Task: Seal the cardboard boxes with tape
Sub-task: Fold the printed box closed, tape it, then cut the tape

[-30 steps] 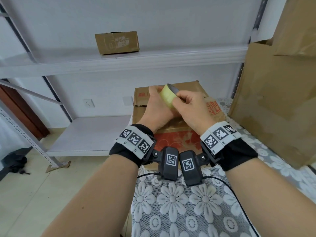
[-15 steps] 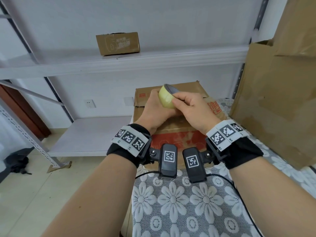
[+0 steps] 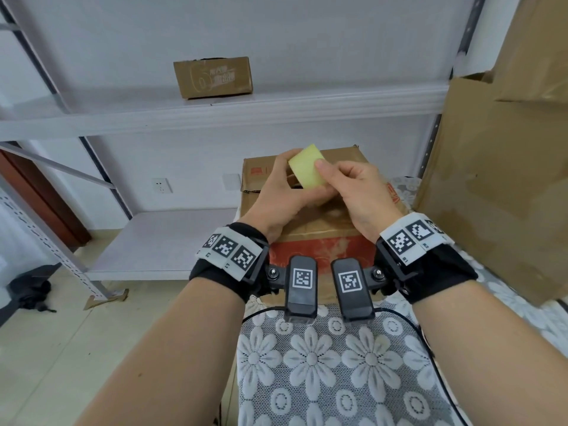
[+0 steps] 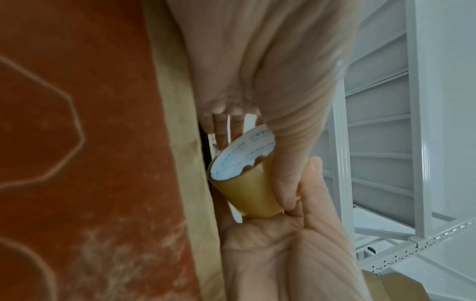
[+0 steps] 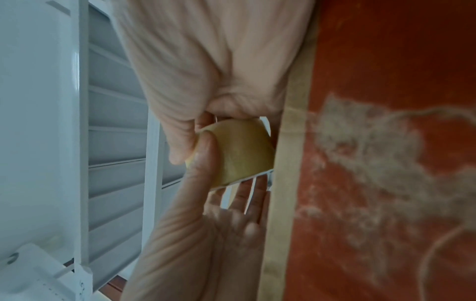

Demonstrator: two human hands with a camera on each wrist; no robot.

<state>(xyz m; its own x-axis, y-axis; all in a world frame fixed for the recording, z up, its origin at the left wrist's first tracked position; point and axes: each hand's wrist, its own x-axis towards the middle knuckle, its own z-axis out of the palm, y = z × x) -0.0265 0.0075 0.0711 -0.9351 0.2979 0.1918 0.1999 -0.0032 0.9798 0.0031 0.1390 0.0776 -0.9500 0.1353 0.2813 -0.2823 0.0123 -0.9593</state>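
Observation:
A yellow tape roll (image 3: pixel 307 171) is held in both hands over a brown cardboard box (image 3: pixel 319 232) with a red printed front. My left hand (image 3: pixel 276 192) grips the roll from the left. My right hand (image 3: pixel 356 192) pinches it from the right, thumb on its outer face. In the left wrist view the tape roll (image 4: pixel 247 195) shows its white printed core, with my left hand (image 4: pixel 283 254) below and my right hand (image 4: pixel 270 81) above. In the right wrist view my right hand (image 5: pixel 206 234) has its thumb on the tape roll (image 5: pixel 242 150); the box (image 5: pixel 386 142) is beside it.
A small cardboard box (image 3: pixel 212 76) sits on the upper white metal shelf (image 3: pixel 276 109). Large cardboard sheets (image 3: pixel 491 179) lean at the right. The box stands on a floral lace cloth (image 3: pixel 322 370). A lower shelf board (image 3: pixel 159 241) and floor lie to the left.
The roll has been turned in my hands: its grey core opening faced up before, now the yellow outer face does. My right wrist has shifted a little to the right.

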